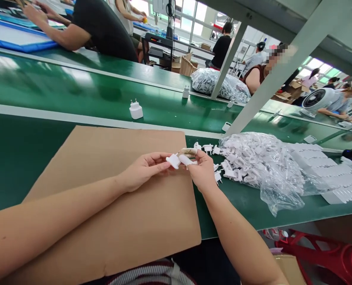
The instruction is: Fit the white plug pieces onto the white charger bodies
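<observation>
Above the right part of a brown cardboard sheet [128, 221], my left hand [144, 169] is closed on a small white plastic piece [173, 161]. My right hand [202, 168] meets it from the right, its thumb and index finger in whitish coverings and pinched near the same piece. Whether the right fingers grip the piece or something else is hidden. Just right of my right hand, loose white plug parts [229, 172] spill from a clear plastic bag [262, 162] full of similar parts.
Stacked rows of white pieces [327, 168] stand at the right. A white plug adapter [136, 110] and a smaller one [186, 92] sit on the green belt [98, 99] beyond. A slanted metal post [271, 79] rises behind the bag. Other people work across the belt.
</observation>
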`<action>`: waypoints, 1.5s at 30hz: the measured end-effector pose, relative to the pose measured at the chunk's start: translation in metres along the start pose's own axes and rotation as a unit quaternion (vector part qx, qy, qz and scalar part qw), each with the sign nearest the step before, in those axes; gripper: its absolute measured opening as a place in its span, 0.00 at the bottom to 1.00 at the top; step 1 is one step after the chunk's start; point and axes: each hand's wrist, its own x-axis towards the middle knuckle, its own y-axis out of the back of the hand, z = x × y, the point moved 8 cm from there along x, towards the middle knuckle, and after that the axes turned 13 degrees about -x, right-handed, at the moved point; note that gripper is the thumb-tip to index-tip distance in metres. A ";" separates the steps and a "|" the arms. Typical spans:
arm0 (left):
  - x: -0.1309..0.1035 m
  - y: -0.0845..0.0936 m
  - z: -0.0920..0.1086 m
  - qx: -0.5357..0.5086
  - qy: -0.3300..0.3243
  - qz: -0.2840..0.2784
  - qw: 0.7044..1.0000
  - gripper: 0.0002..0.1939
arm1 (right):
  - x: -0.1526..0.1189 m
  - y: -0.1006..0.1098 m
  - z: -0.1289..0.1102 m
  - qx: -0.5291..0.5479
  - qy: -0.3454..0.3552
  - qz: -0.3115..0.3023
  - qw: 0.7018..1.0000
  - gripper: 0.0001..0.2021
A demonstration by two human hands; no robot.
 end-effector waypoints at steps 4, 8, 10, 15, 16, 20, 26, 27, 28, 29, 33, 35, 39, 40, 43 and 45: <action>-0.001 0.001 0.003 -0.025 -0.011 -0.022 0.999 0.22 | -0.001 0.001 -0.002 0.005 -0.007 0.005 1.000 0.19; -0.002 0.000 0.004 -0.012 -0.014 -0.021 1.000 0.21 | -0.002 0.002 -0.003 0.003 -0.016 0.004 1.000 0.18; -0.002 0.000 0.004 -0.013 -0.013 -0.019 1.000 0.22 | -0.003 0.000 0.000 0.013 -0.035 -0.007 0.999 0.19; -0.001 -0.002 0.007 -0.010 -0.014 -0.031 0.999 0.20 | -0.006 -0.004 0.003 0.041 -0.069 -0.035 0.996 0.19; -0.001 -0.003 0.008 -0.009 -0.015 -0.035 0.999 0.21 | -0.006 -0.005 0.003 0.043 -0.070 -0.037 0.996 0.18; -0.002 -0.006 0.010 -0.005 -0.018 -0.031 0.999 0.22 | -0.008 -0.006 0.003 0.050 -0.082 -0.038 0.995 0.17; 0.000 -0.002 0.006 -0.013 -0.007 -0.013 1.000 0.23 | -0.007 -0.007 0.003 0.040 -0.075 -0.047 0.995 0.19; 0.001 -0.001 0.005 -0.022 -0.005 -0.006 1.000 0.24 | -0.006 -0.006 0.003 0.035 -0.068 -0.046 0.996 0.19; 0.002 0.001 0.003 -0.032 -0.003 0.004 0.999 0.24 | -0.006 -0.006 0.002 0.030 -0.059 -0.043 0.997 0.19; 0.003 0.003 0.002 -0.040 -0.002 0.014 0.999 0.25 | -0.006 -0.005 0.001 0.023 -0.052 -0.039 0.998 0.20; 0.003 0.007 0.006 -0.005 -0.027 0.059 0.998 0.27 | -0.008 -0.009 0.007 0.019 -0.085 -0.059 0.994 0.23; -0.001 0.005 0.011 0.060 -0.052 0.072 0.994 0.28 | -0.009 -0.015 0.012 0.036 -0.111 -0.087 0.989 0.24; -0.008 0.000 0.013 0.126 -0.073 0.067 0.987 0.25 | -0.004 -0.015 0.015 0.038 -0.074 -0.076 0.994 0.27; -0.008 0.002 0.012 0.114 -0.066 0.073 0.989 0.24 | -0.003 -0.013 0.016 0.022 -0.060 -0.067 0.996 0.27; 0.007 0.019 0.012 0.079 -0.042 0.132 0.987 0.27 | -0.002 -0.011 0.014 -0.081 0.001 -0.050 0.995 0.26; 0.030 0.028 0.022 0.112 -0.056 0.166 0.978 0.26 | -0.007 -0.013 0.005 -0.189 0.069 -0.058 0.978 0.21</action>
